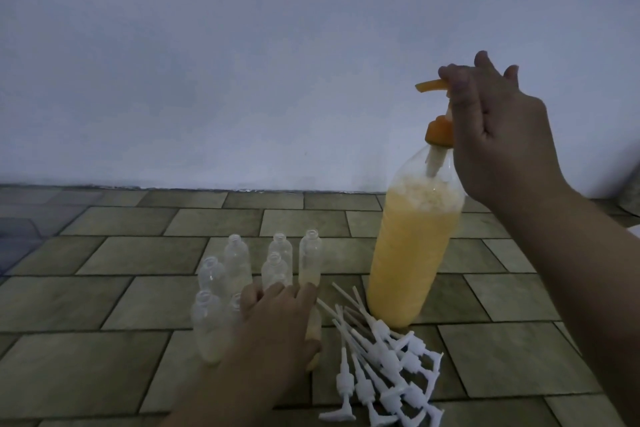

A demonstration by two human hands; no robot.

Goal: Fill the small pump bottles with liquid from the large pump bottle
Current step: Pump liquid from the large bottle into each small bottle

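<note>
Brown floor tiles (121,250) meet a pale wall (207,80). On the tiles stands the large pump bottle (412,253), full of orange liquid. The right hand (498,135) grips its orange pump head (431,85). The left hand (277,315) holds one small bottle (313,329) among the clear small bottles (239,263). White pump tops (384,374) lie in a pile just beside them.

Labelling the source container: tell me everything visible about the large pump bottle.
The large pump bottle is clear plastic, standing upright on the tiled floor right of the small bottles. Orange-yellow liquid, foamy on top, fills it nearly to the shoulder. It has an orange collar and an orange pump head, raised, spout pointing left. The right hand holds the pump head.
</note>
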